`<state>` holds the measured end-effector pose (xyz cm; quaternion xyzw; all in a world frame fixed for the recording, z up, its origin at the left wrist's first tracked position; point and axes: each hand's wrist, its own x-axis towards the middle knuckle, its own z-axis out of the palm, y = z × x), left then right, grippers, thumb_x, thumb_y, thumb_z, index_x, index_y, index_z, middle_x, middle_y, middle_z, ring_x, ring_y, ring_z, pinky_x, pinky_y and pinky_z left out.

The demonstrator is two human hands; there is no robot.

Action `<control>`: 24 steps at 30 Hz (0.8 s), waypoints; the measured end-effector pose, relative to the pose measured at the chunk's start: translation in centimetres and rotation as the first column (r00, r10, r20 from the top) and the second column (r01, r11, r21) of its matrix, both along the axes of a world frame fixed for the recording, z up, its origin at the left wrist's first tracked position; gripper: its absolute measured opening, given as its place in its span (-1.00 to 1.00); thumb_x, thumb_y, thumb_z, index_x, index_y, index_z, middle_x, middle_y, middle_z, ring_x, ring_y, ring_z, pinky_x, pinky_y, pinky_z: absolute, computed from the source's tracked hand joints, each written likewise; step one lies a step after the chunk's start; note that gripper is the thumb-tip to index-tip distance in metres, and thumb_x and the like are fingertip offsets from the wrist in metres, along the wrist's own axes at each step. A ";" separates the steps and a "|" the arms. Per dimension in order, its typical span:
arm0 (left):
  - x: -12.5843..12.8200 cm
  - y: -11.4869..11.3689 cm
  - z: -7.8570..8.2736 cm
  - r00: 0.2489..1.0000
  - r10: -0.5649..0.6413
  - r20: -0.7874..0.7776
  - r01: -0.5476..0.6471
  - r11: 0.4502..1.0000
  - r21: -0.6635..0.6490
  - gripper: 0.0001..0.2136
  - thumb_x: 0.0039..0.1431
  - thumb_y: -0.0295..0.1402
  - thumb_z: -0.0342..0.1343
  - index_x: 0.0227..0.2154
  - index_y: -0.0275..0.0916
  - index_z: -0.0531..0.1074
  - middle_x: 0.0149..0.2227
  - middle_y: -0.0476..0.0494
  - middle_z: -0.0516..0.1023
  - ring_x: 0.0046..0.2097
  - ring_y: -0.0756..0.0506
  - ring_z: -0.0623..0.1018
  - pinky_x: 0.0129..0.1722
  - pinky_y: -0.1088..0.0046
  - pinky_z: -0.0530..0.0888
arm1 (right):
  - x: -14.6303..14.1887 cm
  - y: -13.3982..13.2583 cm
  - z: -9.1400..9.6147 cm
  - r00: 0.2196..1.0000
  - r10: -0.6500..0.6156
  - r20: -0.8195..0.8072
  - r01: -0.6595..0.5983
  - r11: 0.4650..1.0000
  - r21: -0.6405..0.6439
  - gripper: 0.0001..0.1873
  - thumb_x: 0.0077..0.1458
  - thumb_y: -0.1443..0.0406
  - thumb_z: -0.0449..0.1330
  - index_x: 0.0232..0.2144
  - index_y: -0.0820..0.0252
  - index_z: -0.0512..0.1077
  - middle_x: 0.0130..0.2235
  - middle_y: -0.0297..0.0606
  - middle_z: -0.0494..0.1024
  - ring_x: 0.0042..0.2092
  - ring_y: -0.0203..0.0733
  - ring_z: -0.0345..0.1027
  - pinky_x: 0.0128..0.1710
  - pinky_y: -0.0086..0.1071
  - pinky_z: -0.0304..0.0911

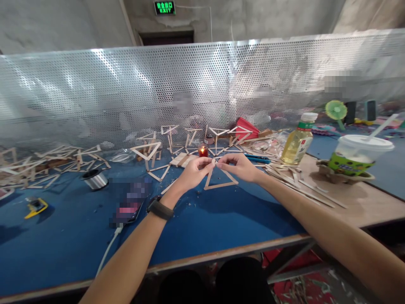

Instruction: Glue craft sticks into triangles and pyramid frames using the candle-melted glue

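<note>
A triangle of flat wooden sticks [220,184] stands tilted above the blue table top [202,223]. My left hand [193,172] pinches its top corner from the left, fingers closed on the sticks. My right hand [241,166] pinches the same corner from the right. A black band sits on my left wrist [160,208]. Just behind the hands a small red candle [203,150] burns.
Several finished stick triangles and frames [177,141] stand along a perforated metal screen [202,84]. Loose sticks [294,179], a yellow drink bottle [297,143] and a lidded cup [359,157] lie to the right. A phone on a cable [128,204], a metal spool [95,179] and a yellow tool [35,207] lie left.
</note>
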<state>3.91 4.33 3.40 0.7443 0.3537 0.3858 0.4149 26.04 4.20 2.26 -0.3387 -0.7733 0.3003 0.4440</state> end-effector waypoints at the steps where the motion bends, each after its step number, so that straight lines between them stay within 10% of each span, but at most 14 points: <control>1: 0.0 0.0 0.0 1.000 0.003 -0.001 -0.003 1.000 -0.008 -0.76 0.29 -0.28 0.19 -0.10 -0.32 0.56 -0.17 -0.23 0.64 -0.15 -0.12 0.60 -0.08 0.31 0.53 | 0.0 0.0 0.0 1.000 -0.008 -0.012 0.007 1.000 -0.002 -0.64 0.17 0.00 0.30 -0.31 0.17 0.63 -0.33 -0.26 0.59 -0.31 -0.23 0.35 -0.28 -0.35 0.25; 24: -0.1 1.9 -3.1 0.976 0.215 -0.039 -0.218 0.938 -0.269 -0.89 0.20 -0.34 0.32 -0.32 -0.30 0.64 -0.33 -0.22 0.70 -0.24 -0.14 0.67 -0.10 0.25 0.60 | 1.3 1.5 -1.5 0.889 -0.148 0.433 0.170 0.985 -0.012 -0.71 0.21 0.09 0.21 -0.28 0.14 0.62 -0.25 -0.22 0.69 -0.26 -0.12 0.52 -0.27 -0.33 0.31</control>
